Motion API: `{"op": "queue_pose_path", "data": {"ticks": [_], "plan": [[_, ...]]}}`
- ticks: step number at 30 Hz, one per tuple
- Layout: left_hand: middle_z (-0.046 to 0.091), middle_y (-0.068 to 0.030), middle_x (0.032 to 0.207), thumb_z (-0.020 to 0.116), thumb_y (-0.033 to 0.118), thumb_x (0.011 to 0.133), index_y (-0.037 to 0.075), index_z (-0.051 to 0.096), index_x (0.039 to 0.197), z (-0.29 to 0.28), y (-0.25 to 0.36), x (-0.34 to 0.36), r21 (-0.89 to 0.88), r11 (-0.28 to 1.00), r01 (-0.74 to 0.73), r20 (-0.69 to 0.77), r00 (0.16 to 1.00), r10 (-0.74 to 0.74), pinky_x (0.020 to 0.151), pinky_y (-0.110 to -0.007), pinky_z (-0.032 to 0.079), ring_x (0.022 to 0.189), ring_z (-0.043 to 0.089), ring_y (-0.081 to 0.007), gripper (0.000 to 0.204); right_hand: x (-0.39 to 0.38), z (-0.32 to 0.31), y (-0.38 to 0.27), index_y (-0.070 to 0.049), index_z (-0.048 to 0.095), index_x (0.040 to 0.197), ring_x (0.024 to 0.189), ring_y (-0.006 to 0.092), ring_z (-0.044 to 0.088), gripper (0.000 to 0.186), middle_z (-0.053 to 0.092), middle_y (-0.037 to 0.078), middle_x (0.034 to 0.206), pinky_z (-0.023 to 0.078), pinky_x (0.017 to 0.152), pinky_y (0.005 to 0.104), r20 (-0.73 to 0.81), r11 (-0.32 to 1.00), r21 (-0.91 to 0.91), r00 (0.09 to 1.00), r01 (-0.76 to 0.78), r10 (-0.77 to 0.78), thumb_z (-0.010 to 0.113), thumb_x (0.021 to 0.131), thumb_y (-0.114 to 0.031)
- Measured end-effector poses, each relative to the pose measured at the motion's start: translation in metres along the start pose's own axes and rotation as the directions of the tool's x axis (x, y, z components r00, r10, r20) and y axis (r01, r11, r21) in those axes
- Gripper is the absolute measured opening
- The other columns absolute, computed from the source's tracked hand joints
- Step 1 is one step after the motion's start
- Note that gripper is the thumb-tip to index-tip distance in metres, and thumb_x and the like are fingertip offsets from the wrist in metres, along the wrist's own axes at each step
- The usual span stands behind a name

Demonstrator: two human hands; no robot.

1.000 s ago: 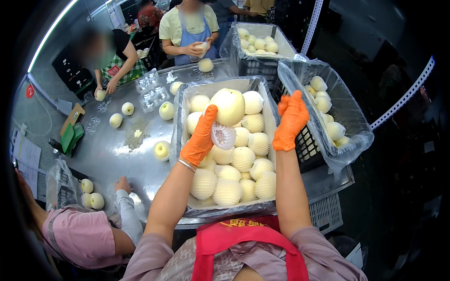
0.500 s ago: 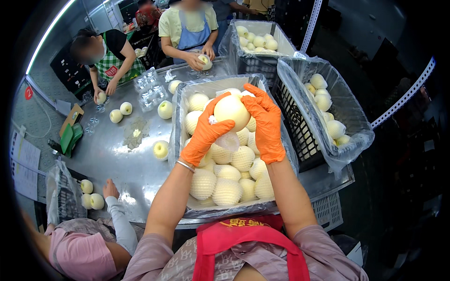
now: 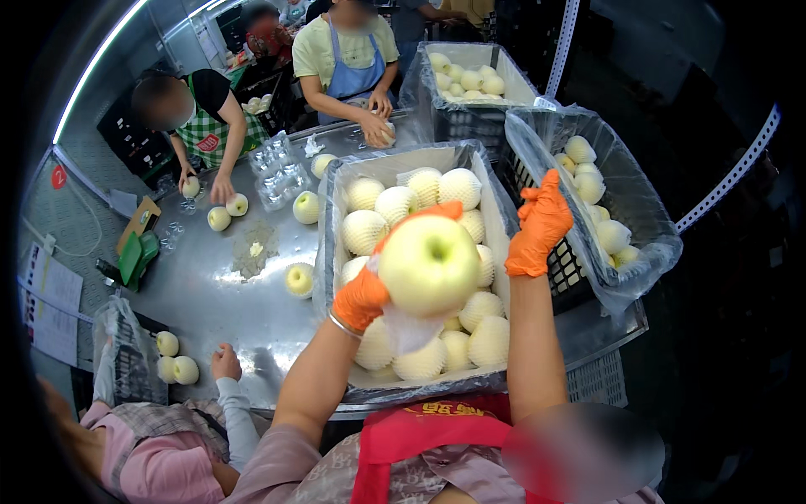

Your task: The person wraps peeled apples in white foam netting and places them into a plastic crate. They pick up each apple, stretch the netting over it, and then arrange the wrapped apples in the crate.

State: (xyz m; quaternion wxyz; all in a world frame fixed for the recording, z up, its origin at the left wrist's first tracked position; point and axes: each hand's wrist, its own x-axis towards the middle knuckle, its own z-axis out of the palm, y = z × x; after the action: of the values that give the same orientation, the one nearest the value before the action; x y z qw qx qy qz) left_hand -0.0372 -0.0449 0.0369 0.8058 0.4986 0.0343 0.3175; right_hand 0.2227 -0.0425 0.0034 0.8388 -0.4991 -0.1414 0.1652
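Observation:
My left hand (image 3: 363, 294), in an orange glove, grips a large pale yellow-green fruit (image 3: 428, 262), its dimpled end upward, with a loose whitish foam net (image 3: 409, 329) hanging below. The fruit hides part of the hand. My right hand (image 3: 537, 225), also gloved, is raised at the right with bent, closed fingers; what they hold, if anything, is hidden. Under both hands a plastic-lined crate (image 3: 330, 210) holds many fruits (image 3: 366, 231) in foam nets.
Lined crates (image 3: 636, 252) (image 3: 464, 119) stand right and behind. The steel table (image 3: 227, 302) carries loose fruits (image 3: 299, 280), clear moulded plastic packaging (image 3: 277, 168) and green items (image 3: 134, 256). Co-workers (image 3: 218, 118) (image 3: 353, 63) handle fruit across it; another person (image 3: 143, 454) is at lower left.
Half a second ago both hands were on the fruit. My right hand has moved away rightward; my left hand has brought the fruit lower and nearer, turned dimple-up.

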Motion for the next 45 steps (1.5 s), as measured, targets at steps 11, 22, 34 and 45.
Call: {"op": "queue_pose_path", "data": {"ticks": [11,22,34,45], "plan": [[0.056,-0.0209,0.147,0.077,0.076,0.076,0.003,0.026,0.164,-0.006,-0.02,-0.014,-0.083,0.996,0.031,0.049,0.998,-0.027,0.105,-0.035,0.052,0.132,0.059,-0.0266,0.125,-0.012,0.0,-0.013,0.0,0.061,0.132,0.084,0.0106,0.064,0.031,0.072,0.011,0.111,0.053,0.077,0.024,0.314,0.986,-0.165,0.949,0.036,0.017,0.065,0.103,-0.007],[0.063,-0.0123,0.139,0.049,0.071,0.102,0.008,0.05,0.152,-0.049,-0.02,0.031,-0.609,0.791,-0.055,-0.016,0.998,0.057,0.099,-0.034,0.056,0.125,0.064,-0.0242,0.08,-0.055,0.03,-0.042,-0.018,0.032,0.166,0.152,0.0261,0.039,0.088,0.041,0.013,0.165,0.025,0.126,0.0431,0.874,0.993,-0.041,0.485,0.11,-0.017,0.08,0.093,-0.032],[0.074,-0.0038,0.095,0.063,0.052,0.104,0.005,0.063,0.136,-0.049,-0.009,0.025,0.346,0.932,0.106,-0.375,0.926,0.034,0.079,-0.024,0.052,0.089,0.067,-0.0086,0.057,-0.053,0.031,-0.002,-0.007,0.053,0.147,0.125,0.0243,0.064,0.07,0.063,0.012,0.138,0.049,0.11,0.0439,0.798,0.912,-0.014,0.544,-0.411,0.257,0.066,0.1,-0.057],[0.044,-0.0076,0.161,0.098,0.015,0.071,0.018,0.025,0.169,-0.06,-0.029,0.039,0.752,0.635,-0.175,-0.155,0.89,0.429,0.112,-0.032,0.045,0.144,0.045,-0.0175,0.122,-0.06,0.03,0.001,-0.006,0.062,0.136,0.111,0.0222,0.072,0.073,0.069,0.012,0.127,0.061,0.093,0.0391,0.784,0.86,-0.095,0.495,-0.501,0.375,0.055,0.1,-0.069]]}}
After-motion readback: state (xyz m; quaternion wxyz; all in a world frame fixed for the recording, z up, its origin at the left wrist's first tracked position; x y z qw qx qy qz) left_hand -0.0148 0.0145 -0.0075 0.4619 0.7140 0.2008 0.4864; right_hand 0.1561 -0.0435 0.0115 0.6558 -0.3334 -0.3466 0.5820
